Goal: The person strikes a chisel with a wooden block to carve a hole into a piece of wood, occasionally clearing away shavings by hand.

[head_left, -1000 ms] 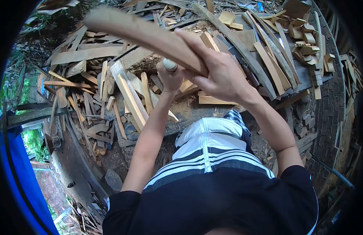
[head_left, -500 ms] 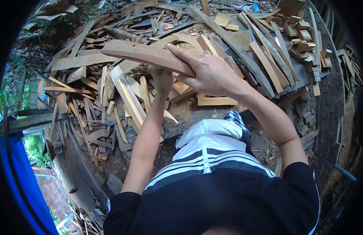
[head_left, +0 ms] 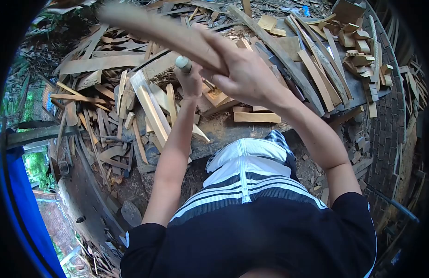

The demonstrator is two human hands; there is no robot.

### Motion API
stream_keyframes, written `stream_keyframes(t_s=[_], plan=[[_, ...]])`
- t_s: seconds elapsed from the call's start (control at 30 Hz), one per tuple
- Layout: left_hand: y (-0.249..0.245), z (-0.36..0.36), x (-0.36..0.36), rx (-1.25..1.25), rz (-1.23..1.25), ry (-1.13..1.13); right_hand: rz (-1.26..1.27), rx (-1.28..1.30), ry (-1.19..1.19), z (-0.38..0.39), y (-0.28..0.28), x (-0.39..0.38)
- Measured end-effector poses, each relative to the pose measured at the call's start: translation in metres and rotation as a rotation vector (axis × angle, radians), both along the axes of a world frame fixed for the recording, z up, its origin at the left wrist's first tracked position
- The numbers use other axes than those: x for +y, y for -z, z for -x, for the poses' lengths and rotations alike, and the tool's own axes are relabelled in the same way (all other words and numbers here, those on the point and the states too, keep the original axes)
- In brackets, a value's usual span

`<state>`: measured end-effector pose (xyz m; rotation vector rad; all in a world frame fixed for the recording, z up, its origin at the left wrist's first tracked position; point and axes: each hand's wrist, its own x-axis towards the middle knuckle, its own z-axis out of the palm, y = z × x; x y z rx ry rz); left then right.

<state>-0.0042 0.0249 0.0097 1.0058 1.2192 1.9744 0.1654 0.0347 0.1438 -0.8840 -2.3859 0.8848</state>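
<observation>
My right hand (head_left: pixel 253 78) is wrapped round the near end of a long, thick wooden club (head_left: pixel 163 36). The club is raised, its far end pointing to the upper left and blurred by motion. Below it, my left hand (head_left: pixel 191 84) grips a chisel (head_left: pixel 183 64), whose pale handle end sticks up out of the fist. Its blade slants down to the right onto a notched wooden block (head_left: pixel 219 97), where the tip meets a rough cut. Part of the block is hidden behind my right hand.
Cut wood strips (head_left: pixel 154 113) lie to the left of the block. A short wooden piece (head_left: pixel 256 117) rests near the bench's front edge. Long boards (head_left: pixel 279 58) lean across the right side, beside stacked shaped blocks (head_left: pixel 362 46). Scrap wood (head_left: pixel 103 65) is heaped at the far left.
The club has risen away from the left fist, swinging up and leftward at its far end. The chisel's handle end, hidden before, now shows.
</observation>
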Motion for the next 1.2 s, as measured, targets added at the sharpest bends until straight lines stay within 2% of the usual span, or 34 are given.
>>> stream_keyframes(t_s=[0.03, 0.07, 0.17, 0.2, 0.23, 0.3, 0.33, 0.37, 0.4, 0.43, 0.47, 0.5, 0.57, 0.6, 0.7, 0.87, 1.07, 1.2], plan=[[-0.006, -0.004, 0.002, 0.031, -0.04, -0.01, -0.014, -0.128, -0.011, 0.001, 0.008, 0.005], [-0.011, -0.008, -0.001, -0.055, -0.014, 0.012, -0.108, -0.111, -0.052, 0.002, 0.033, 0.011], [-0.014, -0.011, 0.003, -0.172, -0.008, 0.014, -0.06, -0.19, -0.046, 0.001, -0.002, 0.013], [-0.011, -0.003, 0.005, -0.174, 0.088, -0.007, -0.116, 0.016, 0.009, 0.004, 0.002, 0.01], [-0.007, 0.0, 0.007, -0.15, 0.078, -0.037, -0.114, 0.01, 0.003, 0.004, 0.002, 0.01], [0.0, 0.006, 0.004, -0.128, 0.058, -0.036, -0.068, 0.173, 0.031, 0.007, -0.003, 0.006], [0.006, 0.011, 0.002, -0.092, 0.036, -0.001, 0.009, -0.026, -0.015, 0.005, -0.001, 0.006], [0.012, 0.014, 0.001, -0.055, 0.012, 0.039, 0.003, -0.019, -0.011, 0.005, 0.01, 0.006], [0.008, 0.004, 0.013, -0.018, -0.22, -0.223, -0.047, -0.13, -0.032, 0.007, 0.017, 0.002], [0.003, 0.006, 0.006, -0.034, -0.111, -0.23, -0.104, -0.25, -0.063, 0.006, 0.021, 0.004], [0.0, 0.01, -0.001, -0.207, -0.034, -0.152, 0.012, -0.288, -0.068, 0.0, 0.024, 0.005], [0.0, 0.017, -0.01, -0.378, 0.058, -0.071, 0.026, -0.291, -0.074, -0.002, 0.029, 0.003], [0.006, 0.035, -0.012, -0.422, 0.0, 0.009, 0.044, -0.047, 0.046, -0.007, 0.041, 0.008], [-0.002, 0.032, -0.014, -0.393, -0.028, -0.021, 0.179, -0.05, 0.091, -0.009, 0.037, 0.012], [-0.021, 0.019, -0.014, -0.339, 0.026, -0.055, 0.125, -0.105, 0.155, -0.019, 0.041, 0.021], [-0.01, 0.001, -0.005, -0.189, 0.029, -0.017, 0.084, -0.064, 0.18, -0.028, 0.048, 0.02], [-0.019, -0.019, -0.009, -0.08, 0.031, 0.013, 0.186, -0.113, 0.169, -0.034, 0.039, 0.018], [-0.016, -0.022, -0.008, -0.05, 0.08, 0.005, 0.139, -0.095, 0.16, -0.031, 0.044, 0.019]])
